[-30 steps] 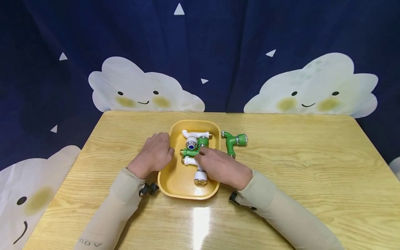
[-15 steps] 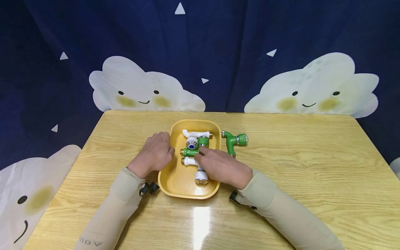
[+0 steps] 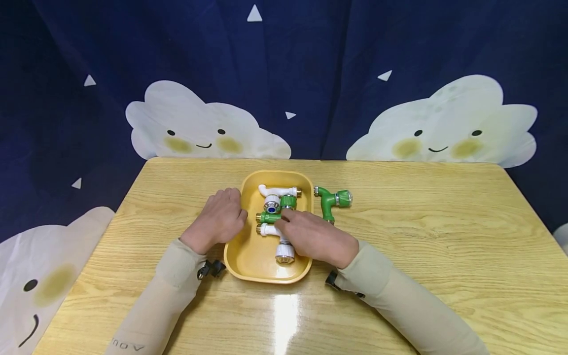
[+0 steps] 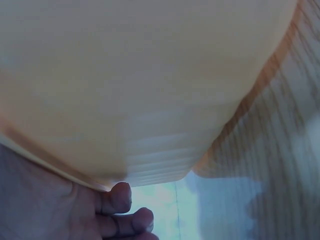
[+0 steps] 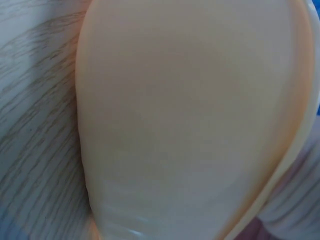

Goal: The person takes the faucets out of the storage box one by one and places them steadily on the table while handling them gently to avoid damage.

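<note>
My left hand point(image 3: 220, 217) grips the left rim of a yellow plastic basin point(image 3: 244, 270); its curled fingertips point(image 4: 141, 220) show beside the rim in the left wrist view. Reaching over the right rim, my right hand point(image 3: 312, 235) curls its fingers round the middle of a white tap point(image 3: 285, 253), whose ribbed knob points toward me. That hand also covers the right end of a green tap point(image 3: 270, 217) lying just behind. Another white tap point(image 3: 279, 191) lies at the basin's far end, its knob with a blue centre facing me. The right fingertips are hidden in the right wrist view.
A second green tap point(image 3: 328, 201) lies on the wooden table point(image 3: 435, 236), close outside the basin's right rim. Behind the table's far edge hangs a dark blue curtain point(image 3: 301, 59) with cloud prints. Black wrist mounts sit under both sleeves.
</note>
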The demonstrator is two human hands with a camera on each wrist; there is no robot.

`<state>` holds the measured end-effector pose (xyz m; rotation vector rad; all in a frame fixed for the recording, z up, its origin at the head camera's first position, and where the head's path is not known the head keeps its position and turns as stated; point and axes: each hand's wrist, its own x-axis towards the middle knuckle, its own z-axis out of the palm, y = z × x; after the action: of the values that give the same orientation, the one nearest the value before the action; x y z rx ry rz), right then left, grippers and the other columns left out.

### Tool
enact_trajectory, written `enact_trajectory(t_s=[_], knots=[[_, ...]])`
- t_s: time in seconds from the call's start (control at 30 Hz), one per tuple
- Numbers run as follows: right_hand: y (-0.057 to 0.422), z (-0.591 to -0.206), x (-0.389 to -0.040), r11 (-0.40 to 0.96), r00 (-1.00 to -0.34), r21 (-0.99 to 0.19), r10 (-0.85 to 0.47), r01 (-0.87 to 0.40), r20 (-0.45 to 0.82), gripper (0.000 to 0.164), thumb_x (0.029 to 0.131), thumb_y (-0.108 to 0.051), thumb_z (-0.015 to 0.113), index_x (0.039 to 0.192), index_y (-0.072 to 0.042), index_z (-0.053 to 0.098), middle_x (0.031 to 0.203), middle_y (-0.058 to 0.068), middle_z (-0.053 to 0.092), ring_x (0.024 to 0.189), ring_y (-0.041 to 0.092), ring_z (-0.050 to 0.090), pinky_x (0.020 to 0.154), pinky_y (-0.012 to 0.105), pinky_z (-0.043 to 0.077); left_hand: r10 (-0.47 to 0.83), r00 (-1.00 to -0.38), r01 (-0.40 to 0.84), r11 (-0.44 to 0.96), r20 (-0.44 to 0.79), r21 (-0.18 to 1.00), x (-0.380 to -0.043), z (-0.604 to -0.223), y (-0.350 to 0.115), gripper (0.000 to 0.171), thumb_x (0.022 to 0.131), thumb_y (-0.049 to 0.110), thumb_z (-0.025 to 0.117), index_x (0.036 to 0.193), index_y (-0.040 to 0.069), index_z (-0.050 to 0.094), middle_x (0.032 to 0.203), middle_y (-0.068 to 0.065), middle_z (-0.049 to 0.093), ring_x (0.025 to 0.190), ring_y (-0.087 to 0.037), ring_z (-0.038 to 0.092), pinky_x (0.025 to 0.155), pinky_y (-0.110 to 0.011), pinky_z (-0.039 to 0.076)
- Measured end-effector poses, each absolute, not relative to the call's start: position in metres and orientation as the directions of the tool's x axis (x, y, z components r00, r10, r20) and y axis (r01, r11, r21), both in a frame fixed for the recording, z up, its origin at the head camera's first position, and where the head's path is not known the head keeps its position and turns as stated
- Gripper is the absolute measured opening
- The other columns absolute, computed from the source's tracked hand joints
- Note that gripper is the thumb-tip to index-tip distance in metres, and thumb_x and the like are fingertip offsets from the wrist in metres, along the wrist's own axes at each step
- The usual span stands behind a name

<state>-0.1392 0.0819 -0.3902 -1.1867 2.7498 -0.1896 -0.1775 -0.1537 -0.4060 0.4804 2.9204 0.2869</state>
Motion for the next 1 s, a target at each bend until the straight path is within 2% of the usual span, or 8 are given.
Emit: enact_trajectory(t_s=[0.4, 1.0], knots=[[0.0820, -0.3914, -0.1390, 0.672, -0.672, -0.165, -0.738, -0.722, -0.068, 0.021, 0.099, 0.000, 0.059, 0.118, -0.008, 0.067, 0.104, 0.007, 0.058, 0.076, 0.016, 0.056, 0.069, 0.031, 0.052, 0.331, -0.934, 0.298, 0.930, -0.138, 0.213, -0.1773, -0.4064, -0.1537, 0.021, 0.100, 0.021, 0.042, 0.102, 0.001, 0.046, 0.093, -0.012, 0.047, 0.087, -0.028, 0.044, 0.076, -0.036, 0.035], [0.0814, -0.3907, -0.1373, 0.672, -0.670, -0.133, -0.740, -0.729, -0.061, 0.030, 0.095, 0.005, 0.061, 0.118, -0.011, 0.069, 0.105, 0.004, 0.062, 0.081, 0.014, 0.060, 0.067, 0.029, 0.055, 0.329, -0.937, 0.298, 0.928, -0.116, 0.222, -0.1773, -0.4074, -0.1542, 0.021, 0.098, 0.020, 0.043, 0.100, 0.000, 0.048, 0.093, -0.013, 0.049, 0.087, -0.030, 0.046, 0.077, -0.039, 0.038]])
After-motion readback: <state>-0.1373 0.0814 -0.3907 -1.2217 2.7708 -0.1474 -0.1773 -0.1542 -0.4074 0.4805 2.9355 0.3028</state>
